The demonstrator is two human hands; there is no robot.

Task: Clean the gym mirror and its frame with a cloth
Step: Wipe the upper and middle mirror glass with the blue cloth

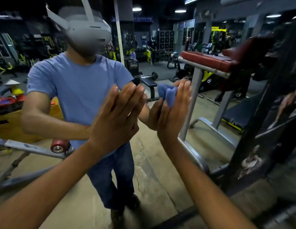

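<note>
So the big wall-mounted gym mirror (pixel 160 154) filled nearly the whole view, standing upright, with its dark, chipped frame (pixel 253 138) running up the right side at a slant. Both hands were up against the glass.

The left hand (pixel 117 116) was flat on the mirror, fingers straight and close together pointing up and a bit to the right, palm pressed to the surface and holding nothing. It met its own reflection fingertip to fingertip.

The right hand (pixel 173 113) was just beside it to the right, also raised with fingers pointing up. It had the small crumpled light-blue cloth (pixel 167 95) sandwiched between the palm and the glass. The cloth was bunched into a wad sticking out on the left side of the fingers, its longer side running roughly up and down. Fingers looked mostly straight, pressing rather than wrapped round it, though I couldn't see the thumb well.

Reflected in the glass were the person in a blue t-shirt (pixel 81 86) and jeans, a red-padded bench on a grey metal stand (pixel 208 60), and a dumbbell-style red roller (pixel 58 145) at the lower left. The concrete-looking floor (pixel 152 187) showed in the reflection too.
</note>
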